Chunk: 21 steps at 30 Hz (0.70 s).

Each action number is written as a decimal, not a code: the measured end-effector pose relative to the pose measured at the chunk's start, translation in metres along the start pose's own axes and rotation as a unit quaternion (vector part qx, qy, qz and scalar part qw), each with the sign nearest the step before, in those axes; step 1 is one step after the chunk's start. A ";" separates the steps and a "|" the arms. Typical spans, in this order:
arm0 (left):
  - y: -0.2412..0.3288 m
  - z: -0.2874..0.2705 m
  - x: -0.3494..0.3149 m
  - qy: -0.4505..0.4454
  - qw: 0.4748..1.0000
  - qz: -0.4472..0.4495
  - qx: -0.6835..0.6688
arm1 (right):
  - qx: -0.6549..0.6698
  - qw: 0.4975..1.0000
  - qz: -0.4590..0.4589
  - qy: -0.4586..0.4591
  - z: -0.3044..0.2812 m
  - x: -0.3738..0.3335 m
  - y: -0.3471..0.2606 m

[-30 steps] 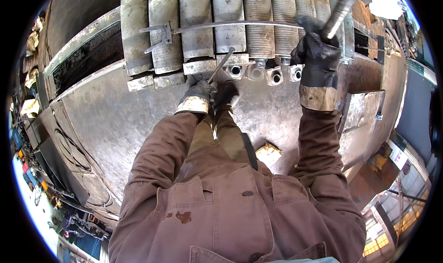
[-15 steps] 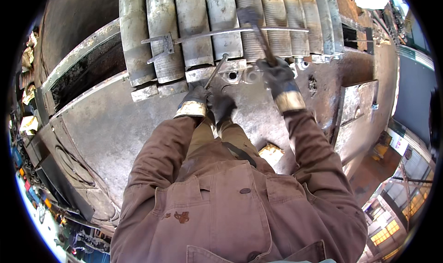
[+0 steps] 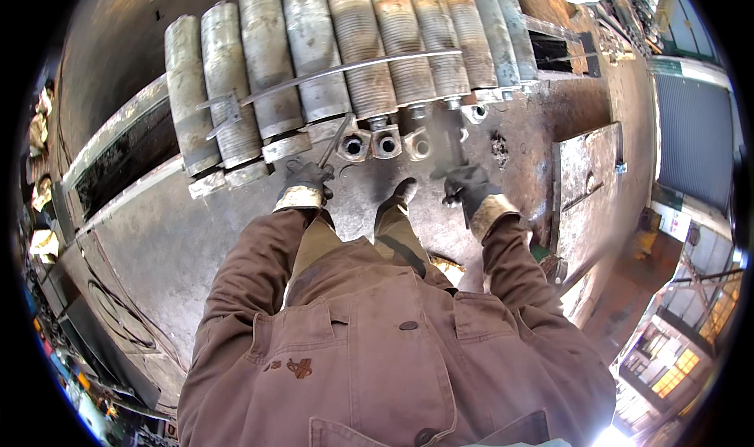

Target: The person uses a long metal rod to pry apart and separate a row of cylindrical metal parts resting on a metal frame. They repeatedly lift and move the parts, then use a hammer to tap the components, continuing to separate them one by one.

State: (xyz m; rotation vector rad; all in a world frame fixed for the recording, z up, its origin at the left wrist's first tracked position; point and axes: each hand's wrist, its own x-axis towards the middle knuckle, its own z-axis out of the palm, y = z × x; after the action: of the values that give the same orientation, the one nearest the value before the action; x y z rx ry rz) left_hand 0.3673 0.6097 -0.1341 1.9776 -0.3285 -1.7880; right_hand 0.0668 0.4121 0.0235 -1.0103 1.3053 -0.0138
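Observation:
My gloved left hand (image 3: 306, 182) is closed round a thin metal bar, perhaps a chisel (image 3: 335, 141). The bar's far end rests at the lower end of a grey metal cylinder (image 3: 314, 51), beside a flat metal block (image 3: 320, 131). My gloved right hand (image 3: 471, 186) grips a hammer (image 3: 454, 137), which is smeared by motion and points away from me. It hangs over the steel surface, apart from the bar. Between my hands and the cylinders stand several metal blocks with round holes, one of them a dark-holed block (image 3: 354, 145).
Grey and rusty ribbed cylinders, one rusty (image 3: 395, 43), lie side by side. A long thin metal strip (image 3: 353, 66) crosses them. Dark slots open at left (image 3: 129, 160) and right (image 3: 550, 51). A raised plate (image 3: 585, 184) is at right. My boot (image 3: 404, 189) stands on the steel.
The view has shifted, so the cylinders sit further left. My right hand with the hammer has come down toward me. My left hand still holds the bar against the cylinder's end.

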 end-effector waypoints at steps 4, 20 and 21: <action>0.023 0.072 0.017 0.009 0.998 0.002 0.059 | 0.078 0.989 0.104 0.075 -0.081 0.013 0.089; 0.318 0.449 0.188 0.046 0.996 0.059 0.045 | 0.132 0.987 0.011 0.093 -0.447 0.077 0.098; 0.294 0.452 0.215 0.073 0.994 0.055 -0.059 | 0.134 0.988 0.015 0.076 -0.455 0.081 0.082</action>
State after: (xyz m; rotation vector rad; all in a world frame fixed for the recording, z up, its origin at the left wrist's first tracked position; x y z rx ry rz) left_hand -0.0134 0.1778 -0.2082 1.9551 -0.2719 -1.5492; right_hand -0.3099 0.1436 -0.0537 -0.7712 1.4130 -0.2418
